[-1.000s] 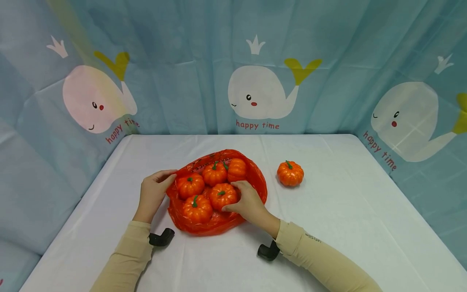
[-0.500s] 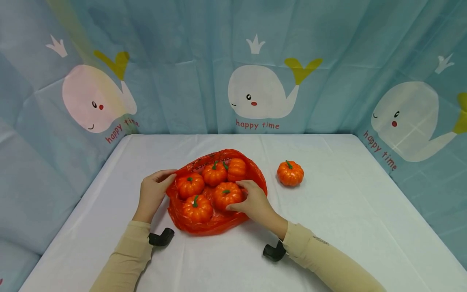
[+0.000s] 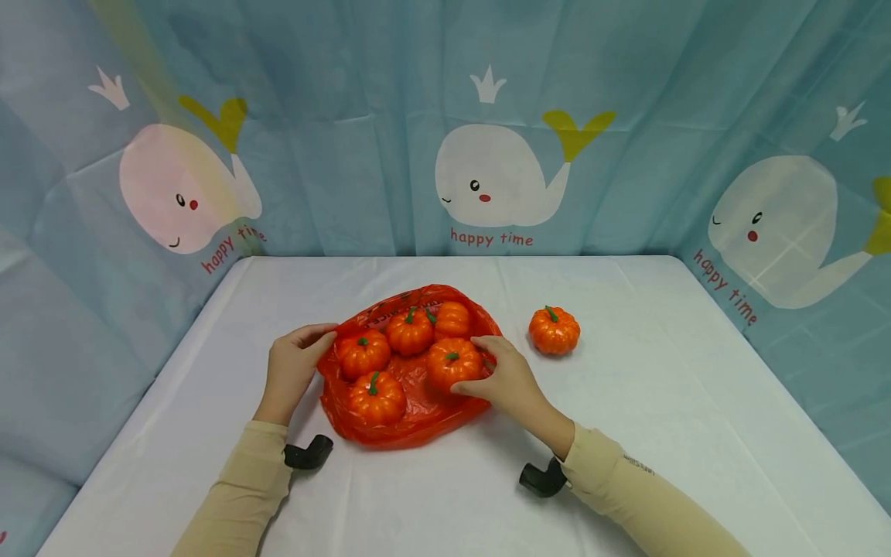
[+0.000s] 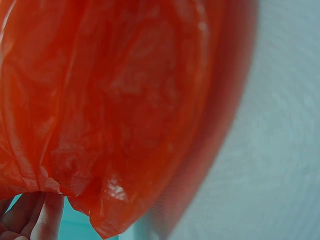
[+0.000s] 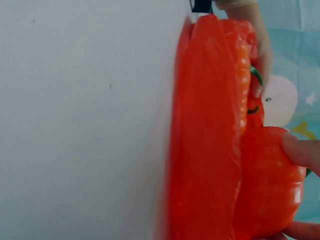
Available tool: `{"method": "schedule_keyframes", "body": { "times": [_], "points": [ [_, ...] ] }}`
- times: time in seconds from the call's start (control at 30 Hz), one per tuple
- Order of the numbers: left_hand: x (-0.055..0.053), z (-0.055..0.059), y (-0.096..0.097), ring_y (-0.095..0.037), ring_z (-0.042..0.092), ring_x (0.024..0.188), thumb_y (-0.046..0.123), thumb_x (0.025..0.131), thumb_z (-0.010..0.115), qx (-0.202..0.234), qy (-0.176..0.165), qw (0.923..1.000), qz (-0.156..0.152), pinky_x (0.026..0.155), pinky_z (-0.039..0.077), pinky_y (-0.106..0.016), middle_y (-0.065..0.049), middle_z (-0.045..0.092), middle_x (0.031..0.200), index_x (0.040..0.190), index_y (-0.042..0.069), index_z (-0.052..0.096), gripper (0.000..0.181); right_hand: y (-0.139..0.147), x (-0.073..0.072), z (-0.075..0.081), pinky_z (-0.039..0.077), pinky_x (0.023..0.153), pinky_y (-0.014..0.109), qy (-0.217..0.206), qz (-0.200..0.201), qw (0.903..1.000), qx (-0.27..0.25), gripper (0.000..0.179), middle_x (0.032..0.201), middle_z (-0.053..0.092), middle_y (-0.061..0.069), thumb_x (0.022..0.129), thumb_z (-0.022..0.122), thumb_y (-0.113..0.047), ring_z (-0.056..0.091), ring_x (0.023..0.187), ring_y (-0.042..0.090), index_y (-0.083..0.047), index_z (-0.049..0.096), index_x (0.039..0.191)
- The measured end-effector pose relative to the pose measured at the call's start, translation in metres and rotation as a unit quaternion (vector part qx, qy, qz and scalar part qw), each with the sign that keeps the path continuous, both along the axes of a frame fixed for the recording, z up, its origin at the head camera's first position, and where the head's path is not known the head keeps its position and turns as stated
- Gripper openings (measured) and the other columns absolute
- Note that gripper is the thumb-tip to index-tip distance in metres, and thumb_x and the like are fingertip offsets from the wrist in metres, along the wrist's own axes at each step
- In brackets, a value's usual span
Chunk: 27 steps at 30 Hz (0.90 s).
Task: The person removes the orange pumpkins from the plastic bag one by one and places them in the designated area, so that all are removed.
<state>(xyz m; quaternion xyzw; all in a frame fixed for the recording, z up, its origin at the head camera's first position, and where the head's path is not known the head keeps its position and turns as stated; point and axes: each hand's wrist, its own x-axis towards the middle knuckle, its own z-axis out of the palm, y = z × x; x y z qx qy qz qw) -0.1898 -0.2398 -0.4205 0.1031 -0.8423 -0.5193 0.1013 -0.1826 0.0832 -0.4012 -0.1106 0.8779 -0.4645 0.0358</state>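
Observation:
A red plastic bag [image 3: 397, 439] lies spread wide at its mouth on the table, with several small orange pumpkins inside, among them one pumpkin [image 3: 377, 399] at its near left. My left hand [image 3: 293, 370] pinches the bag's left rim between thumb and fingers; in the left wrist view its fingers [image 4: 47, 217] show under the bag's edge. On the bag's right side my right hand [image 3: 506, 374] grips a pumpkin [image 3: 451, 365] by its right side. The right wrist view has this pumpkin [image 5: 272, 182] raised partly above the bag's rim, thumb on one side and fingers on the other.
Right of the bag, a single pumpkin [image 3: 554, 331] sits on the white table [image 3: 661, 387]. Black angled pieces, one at the left wrist [image 3: 308, 452] and one at the right wrist [image 3: 544, 478], jut out below the sleeves. A blue whale-print curtain [image 3: 390, 186] stands behind.
My right hand has moved right and slightly away with its pumpkin, from the middle of the bag toward its right rim, baring the bag's inside. My left hand stays put.

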Motion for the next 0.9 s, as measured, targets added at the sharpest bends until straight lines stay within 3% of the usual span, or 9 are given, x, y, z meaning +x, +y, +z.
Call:
{"method": "schedule_keyframes", "body": {
  "times": [0.27, 0.5, 0.9],
  "points": [
    [0.0, 0.0, 0.0, -0.004, 0.058, 0.101, 0.037, 0.097, 0.063, 0.006, 0.002, 1.0, -0.002, 0.078, 0.049, -0.005, -0.014, 0.069, 0.124, 0.122, 0.009, 0.071, 0.038, 0.018, 0.0, 0.004, 0.05, 0.103, 0.045, -0.006, -0.013, 0.9998, -0.012, 0.077, 0.139, 0.055, 0.012, 0.073, 0.09, -0.025, 0.051, 0.132, 0.029, -0.005, 0.055, 0.139],
    [0.0, 0.0, 0.001, -0.02, 0.059, 0.113, 0.038, 0.098, 0.062, 0.011, -0.005, 0.9999, -0.002, 0.078, 0.048, -0.004, -0.014, 0.069, 0.126, 0.123, 0.008, 0.07, 0.04, 0.036, 0.001, 0.011, 0.049, 0.104, 0.045, -0.007, -0.021, 0.9988, -0.045, 0.072, 0.136, 0.056, 0.012, 0.074, 0.089, -0.021, 0.053, 0.131, 0.031, -0.003, 0.056, 0.135],
    [0.0, 0.0, 0.0, -0.021, 0.058, 0.115, 0.038, 0.098, 0.061, 0.011, -0.012, 0.9999, 0.001, 0.078, 0.047, -0.004, -0.014, 0.068, 0.127, 0.123, 0.009, 0.07, 0.039, 0.063, 0.007, 0.022, 0.047, 0.105, 0.039, -0.004, -0.03, 0.997, -0.071, 0.079, 0.145, 0.05, 0.016, 0.074, 0.088, -0.02, 0.052, 0.135, 0.033, 0.001, 0.051, 0.14]
  ]
}}
